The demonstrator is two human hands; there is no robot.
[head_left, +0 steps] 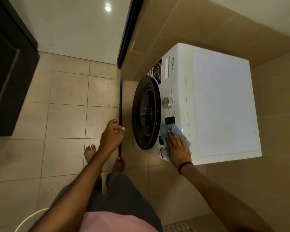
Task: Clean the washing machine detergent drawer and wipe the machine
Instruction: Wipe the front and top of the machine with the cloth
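A white front-loading washing machine (223, 104) stands against the tiled wall, with its dark round door (146, 113) closed. The detergent drawer (168, 67) at the far end of the front panel sits closed. A silver dial (167, 102) and a black display (170, 120) lie between the drawer and my hand. My right hand (177, 148) lies flat on a blue cloth (176, 130), pressing it against the near end of the front panel. Out over the floor to the left of the door, my left hand (111, 135) hovers with fingers loosely curled and nothing in it.
A dark floor strip (120, 114) runs along the tiled floor in front of the machine. My bare feet (90, 152) stand beside it. A dark cabinet (8, 81) fills the left side. A doorway with a dark frame (129, 30) opens beyond the machine.
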